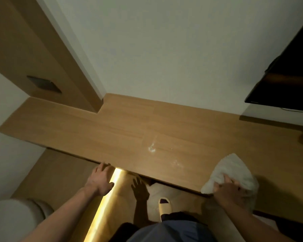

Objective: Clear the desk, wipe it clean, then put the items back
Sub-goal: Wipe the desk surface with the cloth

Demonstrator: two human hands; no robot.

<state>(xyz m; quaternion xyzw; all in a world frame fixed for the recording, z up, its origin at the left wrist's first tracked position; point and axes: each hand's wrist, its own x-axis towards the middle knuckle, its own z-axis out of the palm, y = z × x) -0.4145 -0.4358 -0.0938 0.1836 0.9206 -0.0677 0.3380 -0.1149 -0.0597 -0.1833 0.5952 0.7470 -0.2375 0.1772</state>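
We look down on a bare wooden tabletop [122,130]. Our right hand [229,191] presses a white cloth [234,170] on the near right edge, fingers curled into its folds. Our left hand [100,179] rests on the front edge, fingers relaxed and straight. A pale smear [151,148] sits mid-surface; long overlapping strokes toward it would likely clean best. No writing is legible.

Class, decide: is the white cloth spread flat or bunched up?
Bunched up: the white cloth sits crumpled in folds under the right hand at the wooden desk's front edge.
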